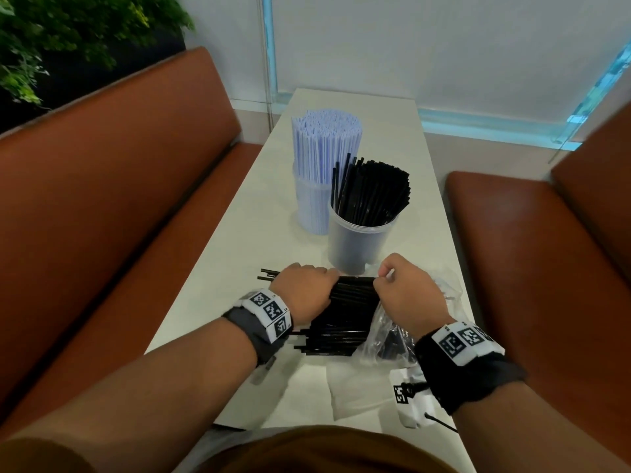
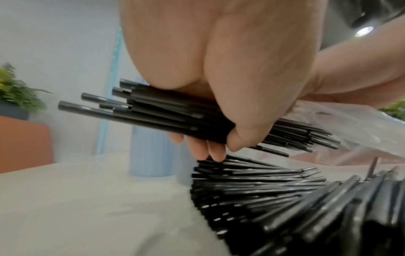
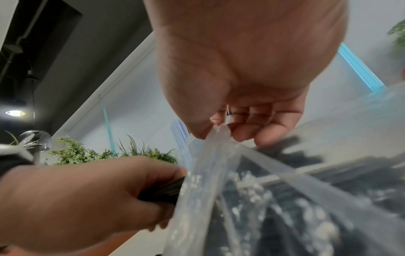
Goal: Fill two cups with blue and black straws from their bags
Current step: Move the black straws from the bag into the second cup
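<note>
Black straws [image 1: 348, 295] — bundle gripped in left hand [image 1: 304, 293], fingers [image 2: 210, 150] curled round it; right hand [image 1: 406, 291] pinching clear bag [image 1: 382, 331] edge.

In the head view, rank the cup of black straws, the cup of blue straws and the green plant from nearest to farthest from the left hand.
Measured from the left hand, which grips a bundle of black straws:
1. cup of black straws, just beyond the hands, slightly right.
2. cup of blue straws, behind it, further up the table.
3. green plant, far upper left, behind the bench.
</note>
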Demonstrator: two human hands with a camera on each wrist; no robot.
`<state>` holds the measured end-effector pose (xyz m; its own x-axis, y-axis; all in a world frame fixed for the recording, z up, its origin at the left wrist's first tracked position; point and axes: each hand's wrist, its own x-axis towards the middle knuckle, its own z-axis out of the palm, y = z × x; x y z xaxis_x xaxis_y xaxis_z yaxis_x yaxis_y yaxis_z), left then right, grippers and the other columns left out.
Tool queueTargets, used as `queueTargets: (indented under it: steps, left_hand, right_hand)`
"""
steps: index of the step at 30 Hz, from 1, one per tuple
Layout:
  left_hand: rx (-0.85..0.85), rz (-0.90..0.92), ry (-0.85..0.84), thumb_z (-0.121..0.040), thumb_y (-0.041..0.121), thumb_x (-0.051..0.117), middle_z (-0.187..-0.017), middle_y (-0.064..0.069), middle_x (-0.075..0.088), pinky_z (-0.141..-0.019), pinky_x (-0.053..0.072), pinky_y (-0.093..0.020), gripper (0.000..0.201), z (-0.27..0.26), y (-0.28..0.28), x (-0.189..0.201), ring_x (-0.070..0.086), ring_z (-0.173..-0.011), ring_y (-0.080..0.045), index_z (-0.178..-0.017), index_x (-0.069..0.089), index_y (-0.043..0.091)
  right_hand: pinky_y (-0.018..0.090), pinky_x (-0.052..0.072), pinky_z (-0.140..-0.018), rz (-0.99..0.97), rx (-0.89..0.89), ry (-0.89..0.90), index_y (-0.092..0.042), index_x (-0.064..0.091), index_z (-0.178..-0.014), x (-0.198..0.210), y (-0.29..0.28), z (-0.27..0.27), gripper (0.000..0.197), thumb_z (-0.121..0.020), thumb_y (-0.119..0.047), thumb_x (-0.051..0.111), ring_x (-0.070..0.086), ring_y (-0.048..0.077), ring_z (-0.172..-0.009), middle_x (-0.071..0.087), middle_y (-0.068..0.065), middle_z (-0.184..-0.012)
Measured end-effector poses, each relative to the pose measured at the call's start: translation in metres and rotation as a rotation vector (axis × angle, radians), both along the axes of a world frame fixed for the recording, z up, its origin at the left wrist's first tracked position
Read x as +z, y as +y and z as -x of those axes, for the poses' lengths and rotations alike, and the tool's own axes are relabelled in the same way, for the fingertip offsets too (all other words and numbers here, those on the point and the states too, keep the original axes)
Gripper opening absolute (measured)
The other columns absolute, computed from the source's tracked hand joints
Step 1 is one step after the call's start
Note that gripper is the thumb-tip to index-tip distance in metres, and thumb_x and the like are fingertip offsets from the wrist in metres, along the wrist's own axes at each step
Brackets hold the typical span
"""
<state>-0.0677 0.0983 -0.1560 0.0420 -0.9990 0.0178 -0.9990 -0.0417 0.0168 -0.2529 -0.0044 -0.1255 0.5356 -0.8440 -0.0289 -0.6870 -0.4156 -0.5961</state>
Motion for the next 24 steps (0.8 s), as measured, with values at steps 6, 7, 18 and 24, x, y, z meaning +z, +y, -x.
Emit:
queueTargets:
  steps: [6, 7, 18, 24]
  left_hand:
    - [0.193, 0.021, 0.054, -0.103, 0.039, 0.046, -0.098, 0.000, 0.061, -0.066, 0.033, -0.033, 0.022, -0.051, 0.043, 0.000, 0.061, -0.089, -0.026, -0.115, 0.052, 0.022]
    - [0.214, 0.035, 0.077, -0.102, 0.037, 0.047, -0.097, 0.001, 0.061, -0.064, 0.034, -0.033, 0.020, -0.053, 0.048, 0.000, 0.061, -0.088, -0.025, -0.115, 0.053, 0.022]
    - [0.166, 0.260, 0.276, -0.092, 0.032, 0.059, -0.098, 0.004, 0.063, -0.063, 0.032, -0.030, 0.021, 0.000, 0.027, 0.024, 0.059, -0.088, -0.021, -0.112, 0.057, 0.026]
    - [0.156, 0.231, 0.346, -0.094, 0.031, 0.058, -0.091, 0.004, 0.063, -0.061, 0.041, -0.033, 0.016, 0.012, 0.007, 0.037, 0.063, -0.083, -0.024, -0.109, 0.055, 0.025]
  right_hand:
    - [0.037, 0.047, -0.075, -0.009, -0.037, 0.055, -0.034, 0.053, -0.085, -0.004, 0.001, -0.005, 0.005, -0.090, -0.035, 0.052, 0.058, 0.016, -0.078, 0.054, -0.002, -0.099]
    - [0.038, 0.046, -0.079, 0.014, -0.064, 0.013, -0.033, 0.054, -0.088, -0.002, 0.002, -0.007, 0.010, -0.091, -0.041, 0.050, 0.057, 0.017, -0.083, 0.052, -0.003, -0.102]
    - [0.026, 0.053, -0.078, -0.210, -0.065, -0.736, -0.027, 0.074, -0.082, 0.024, 0.024, -0.040, 0.027, -0.099, -0.033, 0.053, 0.067, 0.013, -0.086, 0.074, -0.003, -0.087]
    - [0.033, 0.057, -0.083, -0.435, -0.101, -0.844, -0.016, 0.077, -0.087, 0.027, 0.018, -0.041, 0.039, -0.099, -0.044, 0.053, 0.073, 0.016, -0.090, 0.077, 0.000, -0.090]
